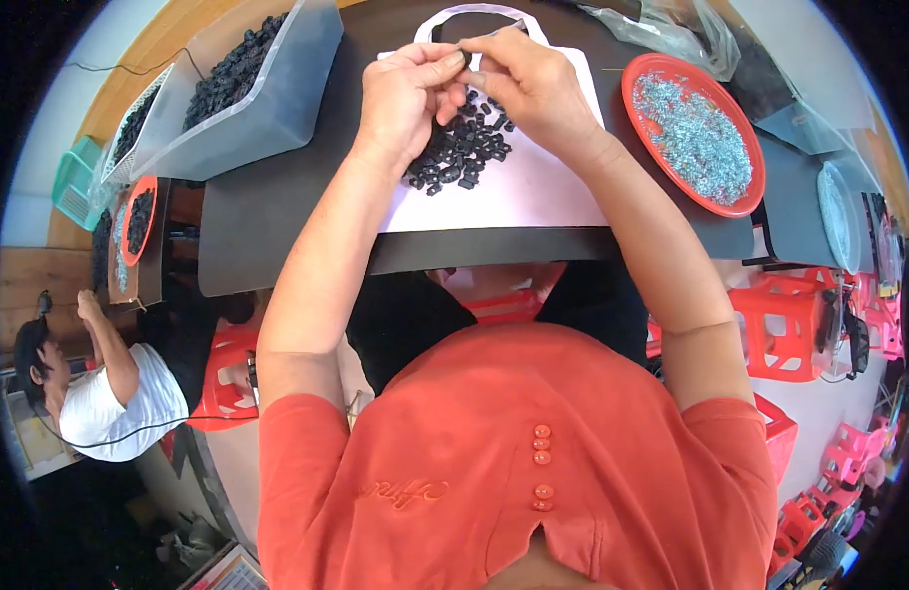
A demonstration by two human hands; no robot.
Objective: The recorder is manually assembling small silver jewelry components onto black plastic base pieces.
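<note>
There's the small black piece [465,58], over the far end of the flat white looped-handle bag [557,202], pinched by left hand [407,96] and right hand [535,84], fingers nearly closed. Steady left, light right looks best, above the bag's loose black angular pieces [464,147].

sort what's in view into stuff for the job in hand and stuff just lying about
Seem part of the job:
small black piece, between left hand and right hand
loose black pieces
white bag under them
clear bin of black pieces, likely
red plate of shiny bits, possibly

Seem just lying about:
crumpled plastic
green basket
red stool
</note>
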